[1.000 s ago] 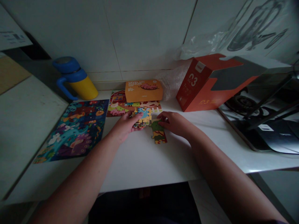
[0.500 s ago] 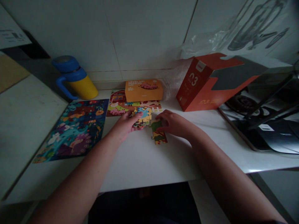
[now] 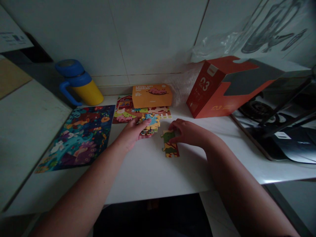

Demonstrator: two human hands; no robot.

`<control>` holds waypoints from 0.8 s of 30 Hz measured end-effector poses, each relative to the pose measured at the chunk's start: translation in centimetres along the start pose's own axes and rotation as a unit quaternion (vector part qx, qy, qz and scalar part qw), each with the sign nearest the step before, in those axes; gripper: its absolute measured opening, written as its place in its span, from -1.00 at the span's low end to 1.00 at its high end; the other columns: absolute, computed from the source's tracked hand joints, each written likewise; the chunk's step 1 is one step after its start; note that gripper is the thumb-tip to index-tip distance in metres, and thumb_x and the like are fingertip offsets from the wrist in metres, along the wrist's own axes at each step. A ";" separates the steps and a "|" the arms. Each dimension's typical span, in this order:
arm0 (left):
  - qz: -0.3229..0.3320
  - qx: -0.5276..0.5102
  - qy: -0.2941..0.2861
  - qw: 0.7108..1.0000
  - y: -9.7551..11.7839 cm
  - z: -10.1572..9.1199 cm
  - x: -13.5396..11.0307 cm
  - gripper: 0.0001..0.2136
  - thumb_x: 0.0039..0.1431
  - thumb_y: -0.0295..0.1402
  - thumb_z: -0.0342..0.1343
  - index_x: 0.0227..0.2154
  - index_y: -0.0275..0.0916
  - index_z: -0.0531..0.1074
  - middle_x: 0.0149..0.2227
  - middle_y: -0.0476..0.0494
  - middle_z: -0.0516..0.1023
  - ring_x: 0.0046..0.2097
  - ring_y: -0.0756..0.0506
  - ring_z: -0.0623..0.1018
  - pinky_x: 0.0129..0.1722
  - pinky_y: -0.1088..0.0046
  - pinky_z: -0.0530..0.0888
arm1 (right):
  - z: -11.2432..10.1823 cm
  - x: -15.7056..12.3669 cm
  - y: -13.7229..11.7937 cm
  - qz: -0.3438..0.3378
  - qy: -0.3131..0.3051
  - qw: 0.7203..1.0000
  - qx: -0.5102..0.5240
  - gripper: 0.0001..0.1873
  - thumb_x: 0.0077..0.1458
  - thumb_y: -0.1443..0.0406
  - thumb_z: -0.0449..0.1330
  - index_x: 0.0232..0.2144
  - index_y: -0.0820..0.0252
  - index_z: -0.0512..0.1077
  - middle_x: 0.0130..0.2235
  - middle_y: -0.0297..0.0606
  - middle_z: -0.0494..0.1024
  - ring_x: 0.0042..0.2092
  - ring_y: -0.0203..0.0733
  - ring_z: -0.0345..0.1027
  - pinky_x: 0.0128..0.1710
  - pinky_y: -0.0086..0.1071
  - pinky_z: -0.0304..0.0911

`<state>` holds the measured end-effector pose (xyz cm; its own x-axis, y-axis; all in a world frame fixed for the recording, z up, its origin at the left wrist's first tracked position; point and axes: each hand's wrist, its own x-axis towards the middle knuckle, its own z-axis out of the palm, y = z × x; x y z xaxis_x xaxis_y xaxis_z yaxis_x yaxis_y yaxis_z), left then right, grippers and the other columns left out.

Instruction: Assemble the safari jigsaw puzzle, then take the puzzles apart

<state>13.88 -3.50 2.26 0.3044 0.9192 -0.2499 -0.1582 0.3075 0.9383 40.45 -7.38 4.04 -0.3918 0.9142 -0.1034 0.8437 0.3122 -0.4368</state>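
While the left hand [image 3: 130, 133] clamps a stack of puzzle pieces [image 3: 154, 120], the right hand [image 3: 186, 131], its grip partly open, touches the edge of a puzzle strip [image 3: 170, 148]; this strip lies on the bench [image 3: 148, 174].

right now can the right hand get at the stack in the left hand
Probably yes: nothing stands between the right hand and the stack. That hand's fingers are at the joined pieces, though, and the thumb of the left hand lies over the stack's top.
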 end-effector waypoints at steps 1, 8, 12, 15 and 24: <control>0.001 -0.001 -0.002 1.000 0.0 0.0 0.0 -0.46 0.01 -0.10 0.51 0.00 -0.20 0.52 0.06 -0.31 0.64 -0.15 -0.18 0.70 -0.34 0.30 0.71 | 0.1 0.0 0.0 0.000 0.002 1.000 -0.003 -0.52 0.08 0.10 0.44 0.01 0.12 0.52 -0.01 -0.12 0.57 -0.05 -0.02 0.48 -0.02 -0.25 0.34; 0.005 0.005 -0.001 1.000 0.0 0.0 0.0 -0.46 0.04 -0.10 0.49 0.02 -0.21 0.52 0.08 -0.33 0.62 -0.14 -0.17 0.69 -0.33 0.33 0.71 | 1.2 -0.6 -1.3 -0.086 -0.014 0.996 -0.014 0.01 -0.14 -0.08 0.54 0.32 0.02 0.36 0.30 -0.03 0.36 0.29 0.23 0.24 0.30 0.02 0.21; 0.003 0.004 0.006 1.000 0.0 0.0 0.0 -0.47 0.02 -0.10 0.50 0.00 -0.21 0.53 0.02 -0.31 0.65 -0.16 -0.16 0.69 -0.34 0.33 0.70 | 1.1 -1.4 -1.6 -0.110 -0.050 0.993 -0.003 0.12 -0.17 -0.02 0.57 0.40 -0.07 0.26 0.38 -0.09 0.29 0.35 0.27 0.16 0.34 0.10 0.14; 0.004 -0.002 -0.001 1.000 0.0 0.0 0.0 -0.46 0.03 -0.11 0.50 0.01 -0.21 0.52 0.00 -0.30 0.65 -0.19 -0.15 0.69 -0.34 0.32 0.70 | 0.9 -1.6 -1.6 -0.101 -0.058 0.993 0.002 0.03 -0.14 0.03 0.56 0.36 -0.05 0.32 0.36 -0.10 0.32 0.34 0.26 0.18 0.34 0.10 0.15; -0.006 -0.003 -0.002 1.000 0.1 0.0 0.1 -0.43 0.00 -0.08 0.51 0.01 -0.22 0.52 0.06 -0.36 0.64 -0.19 -0.17 0.71 -0.36 0.35 0.70 | -0.3 -2.1 0.1 -0.044 -0.034 0.998 -0.021 -0.03 -0.15 0.11 0.56 0.31 0.02 0.37 0.29 -0.06 0.42 0.25 0.25 0.30 0.27 0.07 0.25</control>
<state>13.88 -3.42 2.29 0.3094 0.9145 -0.2607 -0.1603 0.3204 0.9336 41.50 -9.19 4.46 -0.4871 0.8640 -0.1275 0.8193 0.4015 -0.4093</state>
